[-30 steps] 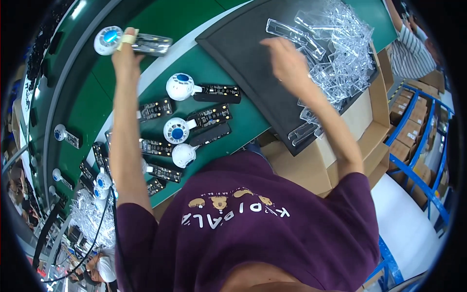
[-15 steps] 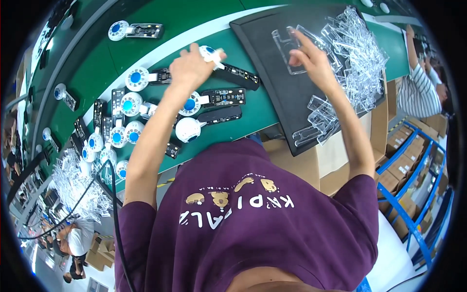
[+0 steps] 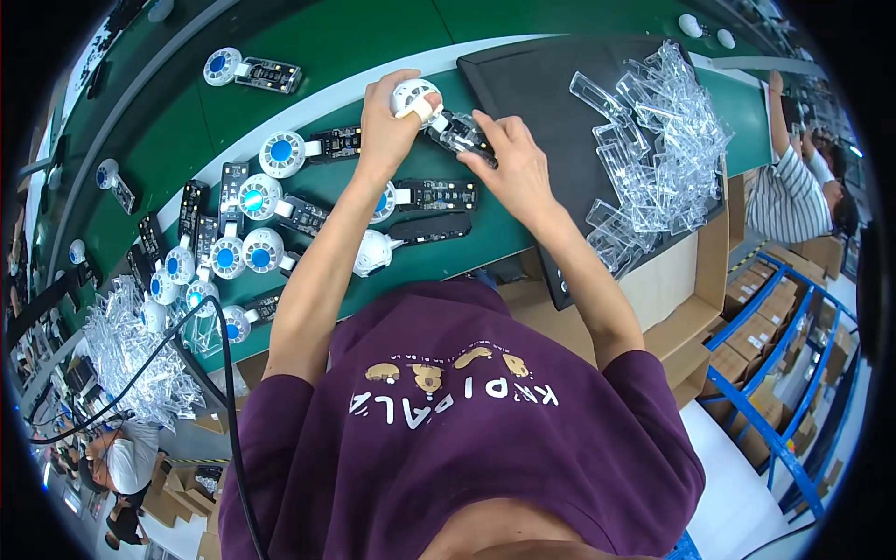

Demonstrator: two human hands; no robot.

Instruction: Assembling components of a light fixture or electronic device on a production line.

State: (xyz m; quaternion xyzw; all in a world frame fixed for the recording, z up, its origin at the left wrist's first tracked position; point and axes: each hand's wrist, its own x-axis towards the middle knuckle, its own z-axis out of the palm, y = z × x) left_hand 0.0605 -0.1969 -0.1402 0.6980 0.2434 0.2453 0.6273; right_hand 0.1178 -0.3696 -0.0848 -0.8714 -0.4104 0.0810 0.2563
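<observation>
My left hand (image 3: 387, 129) is closed round the white round head of a fan-like unit (image 3: 412, 94), its thumb across the front. The unit's dark handle points toward the lower right. Over that handle lies a clear plastic cover (image 3: 461, 133), pinched at its far end by the thumb and fingers of my right hand (image 3: 516, 166). How far the cover is seated cannot be made out. Below my left hand rest another fan-like unit with a bare circuit board (image 3: 437, 195) and one with a plain black handle (image 3: 429, 229).
A heap of clear plastic covers (image 3: 667, 149) lies on a black mat (image 3: 537, 89). Several blue-centred units, one with a white head (image 3: 282, 153), crowd the left of the green table. Another clear heap (image 3: 140, 350) sits far left. A black cable (image 3: 230, 411) hangs at left.
My right hand has come left from beside the heap, bringing a clear cover onto the unit's handle. My left hand has shifted slightly right and up with the unit.
</observation>
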